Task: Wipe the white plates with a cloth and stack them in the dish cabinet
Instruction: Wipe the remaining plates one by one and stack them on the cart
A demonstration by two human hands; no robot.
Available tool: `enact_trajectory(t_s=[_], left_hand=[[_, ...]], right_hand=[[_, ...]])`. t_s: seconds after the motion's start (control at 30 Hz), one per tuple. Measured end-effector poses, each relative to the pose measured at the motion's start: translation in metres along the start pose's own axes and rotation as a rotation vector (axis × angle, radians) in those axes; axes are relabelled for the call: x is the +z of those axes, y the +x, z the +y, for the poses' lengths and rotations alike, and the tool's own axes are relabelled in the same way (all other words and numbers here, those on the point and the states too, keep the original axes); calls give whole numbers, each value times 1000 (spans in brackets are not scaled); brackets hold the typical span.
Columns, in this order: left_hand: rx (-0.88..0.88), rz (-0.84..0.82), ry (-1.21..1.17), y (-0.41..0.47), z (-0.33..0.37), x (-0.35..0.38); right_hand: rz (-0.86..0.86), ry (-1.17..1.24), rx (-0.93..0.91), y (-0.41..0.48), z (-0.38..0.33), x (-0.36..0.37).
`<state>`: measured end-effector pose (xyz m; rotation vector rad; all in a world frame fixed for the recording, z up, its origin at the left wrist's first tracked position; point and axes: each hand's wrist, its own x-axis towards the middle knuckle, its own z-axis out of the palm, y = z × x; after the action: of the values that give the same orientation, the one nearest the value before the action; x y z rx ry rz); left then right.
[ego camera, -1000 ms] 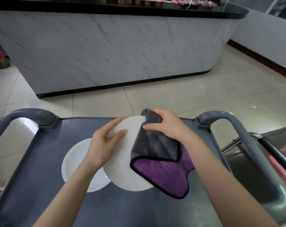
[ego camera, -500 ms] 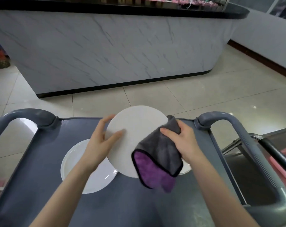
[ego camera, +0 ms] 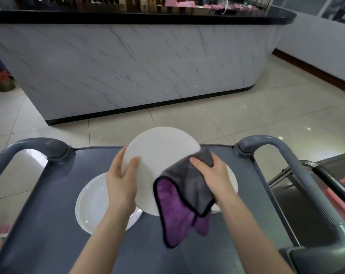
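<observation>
Step, I judge: wiping. My left grip (ego camera: pixel 121 182) clamps rim of round white plate (ego camera: pixel 159 155), tilted up over grey plastic cart (ego camera: pixel 49 214), steadying it. My right grip (ego camera: pixel 211 175) pinches grey-and-purple microfibre cloth (ego camera: pixel 185 192) onto plate's right edge, for rubbing pressure.

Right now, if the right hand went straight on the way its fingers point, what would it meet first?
The right hand, gripping the cloth, points up and left across the held plate. It would likely just slide over that bare white face toward its far rim; depth beyond is unclear.
</observation>
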<state>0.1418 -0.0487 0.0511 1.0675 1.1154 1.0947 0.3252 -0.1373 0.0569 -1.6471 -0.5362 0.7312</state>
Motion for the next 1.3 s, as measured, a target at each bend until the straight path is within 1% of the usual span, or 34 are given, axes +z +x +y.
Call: enact_trajectory(t_s=[0.03, 0.1, 0.17, 0.23, 0.3, 0.37, 0.43, 0.5, 0.57, 0.63, 0.67, 0.7, 0.77, 0.83, 0.87, 0.93, 0.97, 1.0, 1.03, 1.07, 1.13, 1.2, 1.3], left_hand=[[-45, 39, -15, -5, -7, 1], [-114, 31, 20, -13, -19, -3], [-140, -101, 78, -9, -19, -13], [-86, -282, 182, 6, -9, -22], [17, -453, 345, 24, 5, -23], [96, -527, 486, 34, 13, -16], [96, -487, 439, 32, 15, -12], [85, -386, 332, 26, 12, -12], [31, -213, 186, 17, 5, -11], [-86, -20, -3, 4, -1, -5], [-148, 43, -66, -2, -6, -1], [-197, 73, -99, -7, -12, 1], [-246, 34, -52, -10, -22, 0], [-220, -117, 64, 0, -20, -11], [-173, -215, 129, 8, -15, -16], [-68, -425, 276, 22, 0, -20], [-33, -510, 323, 27, 9, -19], [-16, -555, 345, 29, 15, -16], [-14, -554, 335, 30, 20, -13], [-10, -518, 320, 30, 22, -10], [0, -408, 275, 27, 21, -8], [-22, -285, 172, 18, 14, -7], [-168, -68, -89, -6, -1, 0]], right_hand=[[61, 85, 71, -7, 10, 5], [78, 169, 175, -14, 23, 9], [38, 141, 173, -11, 27, 4], [-30, 34, 55, -2, 21, -4], [-190, -162, -124, 7, 3, -8], [-311, -372, -248, 14, -15, -3], [-331, -439, -290, 20, -26, 2], [-293, -410, -265, 22, -28, 0], [-201, -269, -182, 15, -19, -4], [-66, -63, -70, 1, 0, -2], [2, 36, -2, -6, 11, 3], [55, 112, 69, -12, 19, 6], [87, 169, 134, -16, 29, 8], [59, 106, 102, -12, 27, 2], [25, 49, 47, -7, 22, -4], [-120, -116, -99, 1, 4, -13], [-207, -205, -160, 5, -6, -13], [-270, -277, -203, 8, -15, -12], [-304, -320, -224, 11, -23, -11], [-309, -331, -225, 14, -30, -9], [-277, -301, -201, 18, -35, -8], [-220, -204, -145, 15, -31, -11], [-64, -25, -49, -1, -9, -11]])
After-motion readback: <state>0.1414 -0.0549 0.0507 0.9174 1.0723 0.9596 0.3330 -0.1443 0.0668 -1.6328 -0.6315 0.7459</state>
